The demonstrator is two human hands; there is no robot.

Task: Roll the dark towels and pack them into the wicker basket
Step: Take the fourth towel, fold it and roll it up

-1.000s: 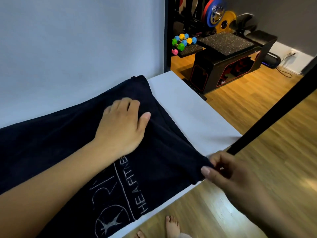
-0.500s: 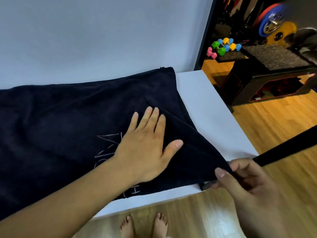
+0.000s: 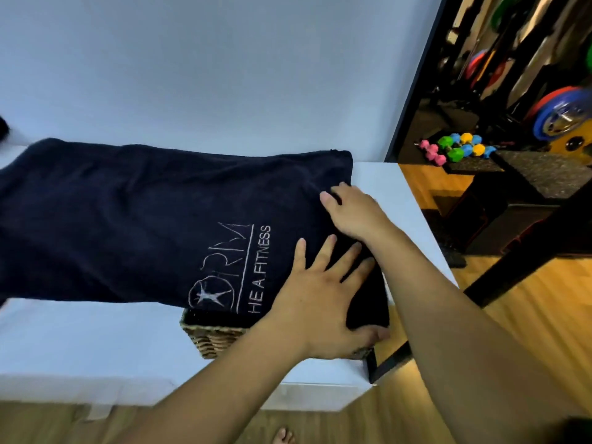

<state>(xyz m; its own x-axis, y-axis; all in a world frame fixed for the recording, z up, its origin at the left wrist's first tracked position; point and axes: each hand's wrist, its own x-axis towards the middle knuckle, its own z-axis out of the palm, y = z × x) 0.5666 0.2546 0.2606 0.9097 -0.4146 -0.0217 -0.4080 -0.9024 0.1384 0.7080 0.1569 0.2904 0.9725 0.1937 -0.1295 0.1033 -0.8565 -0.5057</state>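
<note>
Both on dark towel [image 3: 144, 219]: left hand [image 3: 323, 302] flat, right hand [image 3: 355, 213] at edge.

1. Soft, cool, even light fills the view. The pale wall [image 3: 192, 75] reads bluish and carries no hard shadows.
2. The dark towel [image 3: 128, 219] is almost black, and its folds barely show.
3. Wide-angle distortion bends the black door frame [image 3: 416, 91] at 2 o'clock and the white table [image 3: 80, 341] edge at 7 o'clock.
4. The weight plates [image 3: 560, 113] at 3 o'clock are smeared by blur.
5. The wooden floor [image 3: 544, 315] at 4 o'clock glows warm orange.
</note>
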